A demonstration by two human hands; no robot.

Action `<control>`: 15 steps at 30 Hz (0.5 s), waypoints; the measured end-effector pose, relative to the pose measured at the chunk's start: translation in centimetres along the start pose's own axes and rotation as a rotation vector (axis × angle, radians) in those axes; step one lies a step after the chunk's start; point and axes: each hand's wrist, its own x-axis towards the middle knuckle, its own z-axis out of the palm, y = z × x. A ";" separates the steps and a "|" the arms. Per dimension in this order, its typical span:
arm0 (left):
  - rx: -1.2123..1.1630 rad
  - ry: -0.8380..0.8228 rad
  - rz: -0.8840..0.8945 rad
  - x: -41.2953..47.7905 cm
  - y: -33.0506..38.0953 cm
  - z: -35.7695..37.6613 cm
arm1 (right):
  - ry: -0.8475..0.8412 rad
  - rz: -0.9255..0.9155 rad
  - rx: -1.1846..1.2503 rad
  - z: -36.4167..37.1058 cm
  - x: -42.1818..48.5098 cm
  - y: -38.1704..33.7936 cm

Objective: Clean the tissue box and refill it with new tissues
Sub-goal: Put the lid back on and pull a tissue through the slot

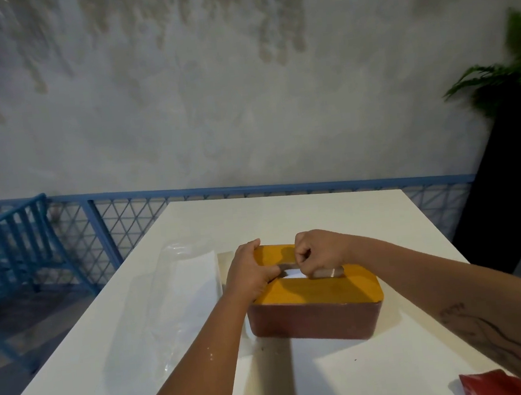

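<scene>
A tissue box (315,316) with dark red sides and a yellow-orange lid (322,290) stands on the white table (380,364). A slot runs across the lid, and white tissue (292,274) shows inside it. My left hand (250,271) rests on the lid's left end, thumb at the slot's edge. My right hand (317,250) is curled over the slot's middle, its fingertips pinched at the tissue. Whether it grips the tissue I cannot tell for sure.
A clear plastic wrapper with white tissues (188,287) lies left of the box. A red cloth (493,385) sits at the table's near right corner. A blue railing (159,219) and blue chair (15,243) stand beyond the left edge; a dark planter with a fern (516,153) stands far right.
</scene>
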 end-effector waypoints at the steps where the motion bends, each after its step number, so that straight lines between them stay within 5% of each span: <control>1: -0.002 0.001 -0.004 0.0 0.1 0.0 | 0.037 0.002 0.029 0.2 -0.2 0.2; 8: 0.020 0.010 -0.021 -0.3 0.6 -0.3 | 0.257 -0.015 0.391 1.0 -1.2 1.3; 15: 0.020 0.020 -0.040 -0.8 1.1 -0.3 | 0.301 -0.015 0.470 1.1 -1.3 1.6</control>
